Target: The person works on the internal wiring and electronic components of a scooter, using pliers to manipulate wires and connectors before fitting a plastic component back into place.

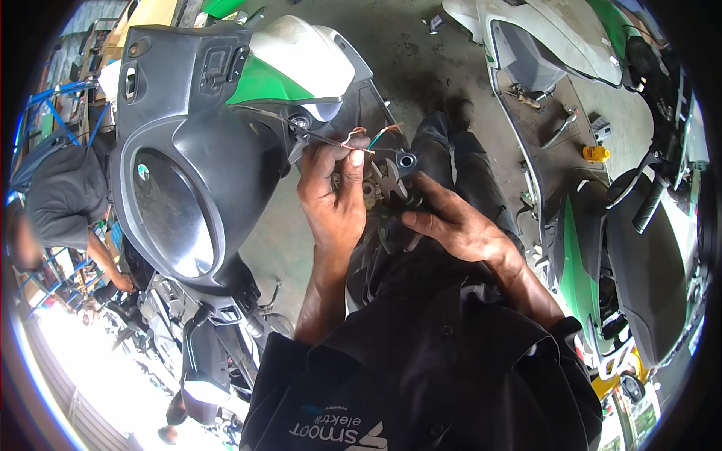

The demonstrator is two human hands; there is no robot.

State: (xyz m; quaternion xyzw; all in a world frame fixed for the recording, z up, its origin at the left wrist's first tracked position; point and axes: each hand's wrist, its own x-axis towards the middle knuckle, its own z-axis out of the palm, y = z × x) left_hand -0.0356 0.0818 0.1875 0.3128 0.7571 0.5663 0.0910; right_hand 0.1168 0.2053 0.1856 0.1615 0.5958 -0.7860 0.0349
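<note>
My left hand (331, 188) is closed in a pinch, thumb against fingertips, on thin wires (388, 134). Their coloured strands fan out, and copper-coloured ends show at the tips. A black cable (316, 136) runs from the scooter's dark bodywork to these wires. My right hand (455, 222) is wrapped round a pair of pliers (391, 180), whose grey jaws stand apart just below and right of the wires. Its handles are mostly hidden by my fingers. Close above the right hand is a round dark socket-like part (406, 160); what it belongs to is unclear.
A black scooter panel with an oval dark display (174, 214) stands close at left, beside a white and green cover (301, 60). At right is another scooter with a dark seat (648, 270). A yellow container (596, 153) is near it. Another person (64, 195) bends at far left.
</note>
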